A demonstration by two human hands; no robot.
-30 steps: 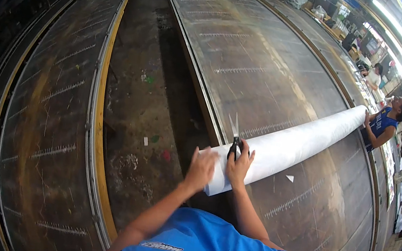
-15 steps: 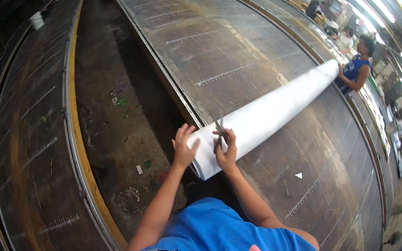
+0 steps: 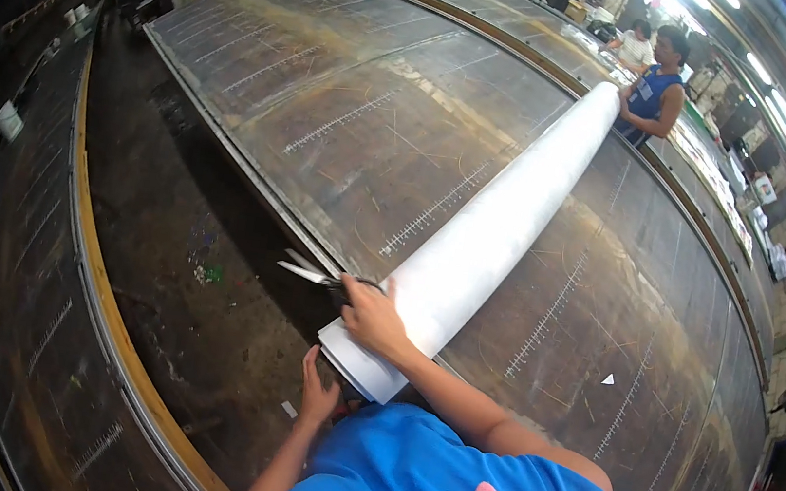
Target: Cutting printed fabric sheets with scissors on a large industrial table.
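Observation:
A long white fabric roll (image 3: 504,220) lies slantwise across a wide scratched metal table (image 3: 379,116). My right hand (image 3: 370,316) rests on the roll's near end and grips black-handled scissors (image 3: 316,275), blades open and pointing left past the table edge. My left hand (image 3: 319,395) reaches under the near end of the roll at the table's edge, fingers curled on the fabric's lower edge. At the far end a person in a blue sleeveless top (image 3: 655,93) holds the roll.
A dark stained floor aisle (image 3: 186,250) runs between this table and another long table (image 3: 23,298) with a yellow edge at left. A small white scrap (image 3: 608,379) lies on the table. Another person (image 3: 636,45) sits behind, near cluttered benches.
The view has swung, so the roll now runs steeper. My right hand turned the scissors from pointing up to pointing left. My left hand dropped from the roll's top to under its near end.

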